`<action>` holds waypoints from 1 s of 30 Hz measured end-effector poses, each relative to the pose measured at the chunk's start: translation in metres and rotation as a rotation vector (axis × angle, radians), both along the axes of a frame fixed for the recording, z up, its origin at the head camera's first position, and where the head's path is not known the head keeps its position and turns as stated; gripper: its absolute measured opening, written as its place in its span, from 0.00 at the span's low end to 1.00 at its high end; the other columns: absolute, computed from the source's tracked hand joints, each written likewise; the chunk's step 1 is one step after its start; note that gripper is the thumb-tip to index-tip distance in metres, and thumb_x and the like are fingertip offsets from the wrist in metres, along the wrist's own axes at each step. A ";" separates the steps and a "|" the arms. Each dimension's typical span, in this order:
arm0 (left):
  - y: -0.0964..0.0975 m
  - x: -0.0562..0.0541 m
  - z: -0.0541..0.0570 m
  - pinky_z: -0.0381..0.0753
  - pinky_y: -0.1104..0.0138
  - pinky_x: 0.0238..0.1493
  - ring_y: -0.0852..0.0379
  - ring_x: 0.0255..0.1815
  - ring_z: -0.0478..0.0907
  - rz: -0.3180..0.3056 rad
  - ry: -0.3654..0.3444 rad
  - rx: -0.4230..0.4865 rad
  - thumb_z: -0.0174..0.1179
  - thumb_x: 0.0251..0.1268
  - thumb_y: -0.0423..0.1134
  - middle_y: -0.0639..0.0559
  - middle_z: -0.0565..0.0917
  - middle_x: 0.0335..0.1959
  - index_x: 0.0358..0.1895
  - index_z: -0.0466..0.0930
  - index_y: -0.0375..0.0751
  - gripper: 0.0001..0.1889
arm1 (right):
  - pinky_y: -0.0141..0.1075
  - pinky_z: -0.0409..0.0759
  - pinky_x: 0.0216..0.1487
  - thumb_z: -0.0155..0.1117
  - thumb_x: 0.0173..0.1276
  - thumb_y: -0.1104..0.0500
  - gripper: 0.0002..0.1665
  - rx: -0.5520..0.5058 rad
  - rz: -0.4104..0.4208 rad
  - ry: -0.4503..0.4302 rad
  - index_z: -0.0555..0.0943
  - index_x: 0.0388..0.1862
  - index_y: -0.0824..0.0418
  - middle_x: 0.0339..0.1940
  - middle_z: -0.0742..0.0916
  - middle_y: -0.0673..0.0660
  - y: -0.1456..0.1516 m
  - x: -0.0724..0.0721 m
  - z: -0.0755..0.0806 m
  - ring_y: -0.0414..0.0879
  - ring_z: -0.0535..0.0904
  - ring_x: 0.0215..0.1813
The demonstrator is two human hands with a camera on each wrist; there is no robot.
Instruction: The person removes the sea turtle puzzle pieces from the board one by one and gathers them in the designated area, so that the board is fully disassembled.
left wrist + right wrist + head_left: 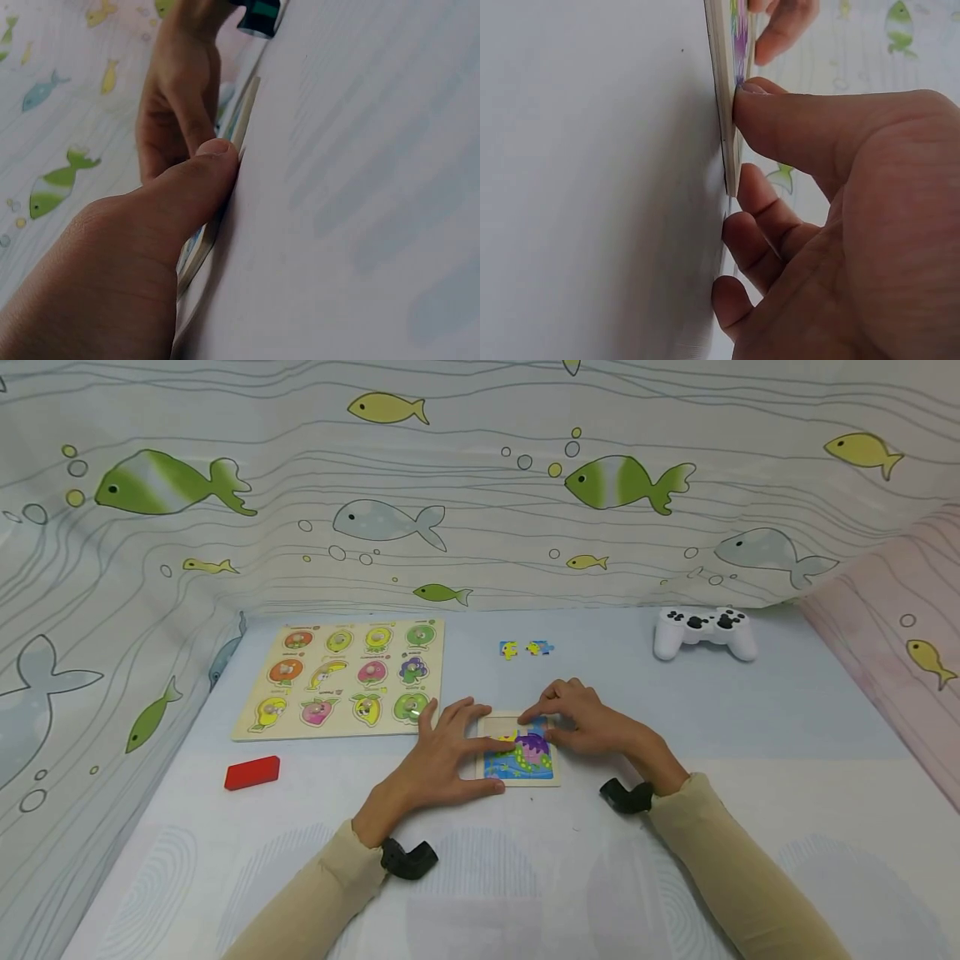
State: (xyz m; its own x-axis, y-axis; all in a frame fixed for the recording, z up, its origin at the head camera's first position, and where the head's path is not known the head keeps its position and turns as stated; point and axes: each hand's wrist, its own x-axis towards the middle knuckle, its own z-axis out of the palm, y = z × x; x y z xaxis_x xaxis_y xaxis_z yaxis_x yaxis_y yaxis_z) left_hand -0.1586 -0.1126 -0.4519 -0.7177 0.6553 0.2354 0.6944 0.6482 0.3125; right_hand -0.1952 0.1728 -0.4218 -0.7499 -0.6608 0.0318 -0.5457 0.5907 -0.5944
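A small jigsaw puzzle (pixel 519 768) in a pale wooden frame lies on the table, showing a purple and blue picture. Bare wood shows in its far left part. My left hand (pixel 442 760) spreads over the left side, index finger on the picture and thumb (pixel 214 161) at the near edge. From the right, my right hand (pixel 588 718) has its thumb (pixel 761 112) and index finger close together on a blue puzzle piece (pixel 538 723) at the far right corner. Its other fingers curl beside the frame. Two loose puzzle pieces (pixel 508 650) lie farther back.
A large wooden fruit puzzle board (pixel 352 681) lies to the left, close to my left fingertips. In front of it is a red block (pixel 252 773). A white game controller (pixel 705 633) rests at the back right. A fish-patterned cloth (pixel 480 527) rises behind the table.
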 end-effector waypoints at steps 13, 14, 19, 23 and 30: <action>0.000 0.000 0.001 0.39 0.30 0.74 0.41 0.81 0.57 0.003 -0.003 -0.009 0.63 0.59 0.70 0.48 0.69 0.74 0.64 0.79 0.76 0.28 | 0.54 0.63 0.59 0.64 0.70 0.63 0.18 0.042 -0.013 -0.030 0.84 0.56 0.48 0.54 0.80 0.56 -0.003 0.003 0.007 0.54 0.68 0.57; 0.000 0.000 0.001 0.39 0.30 0.74 0.41 0.81 0.57 0.003 -0.002 -0.011 0.63 0.59 0.70 0.47 0.69 0.74 0.64 0.79 0.76 0.28 | 0.55 0.63 0.59 0.64 0.70 0.63 0.18 0.041 -0.012 -0.032 0.84 0.56 0.48 0.54 0.80 0.57 -0.003 0.003 0.007 0.54 0.68 0.58; 0.001 0.001 0.001 0.40 0.30 0.74 0.40 0.81 0.57 0.002 0.002 -0.009 0.63 0.59 0.70 0.47 0.69 0.74 0.63 0.79 0.76 0.27 | 0.55 0.63 0.59 0.63 0.70 0.63 0.17 0.038 -0.001 -0.030 0.83 0.55 0.48 0.55 0.80 0.57 -0.003 0.003 0.006 0.54 0.68 0.57; 0.001 0.001 0.001 0.40 0.30 0.74 0.40 0.80 0.57 0.001 0.004 -0.003 0.64 0.59 0.69 0.47 0.70 0.74 0.63 0.79 0.76 0.27 | 0.53 0.63 0.57 0.63 0.70 0.64 0.17 0.023 0.007 -0.032 0.84 0.54 0.47 0.53 0.80 0.57 -0.002 0.003 0.006 0.53 0.68 0.56; 0.000 0.001 0.000 0.39 0.30 0.74 0.40 0.80 0.57 0.002 0.000 0.001 0.63 0.59 0.69 0.47 0.70 0.74 0.64 0.79 0.76 0.28 | 0.49 0.61 0.55 0.64 0.69 0.64 0.17 -0.008 0.024 -0.015 0.87 0.50 0.46 0.50 0.80 0.57 0.000 0.001 0.004 0.52 0.67 0.53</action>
State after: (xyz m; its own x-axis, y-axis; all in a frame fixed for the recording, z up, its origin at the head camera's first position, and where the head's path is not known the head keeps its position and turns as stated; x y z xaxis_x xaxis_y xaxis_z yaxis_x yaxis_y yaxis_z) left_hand -0.1579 -0.1121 -0.4521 -0.7193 0.6533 0.2364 0.6928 0.6495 0.3132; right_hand -0.1938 0.1726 -0.4175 -0.7342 -0.6784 0.0258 -0.5507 0.5729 -0.6070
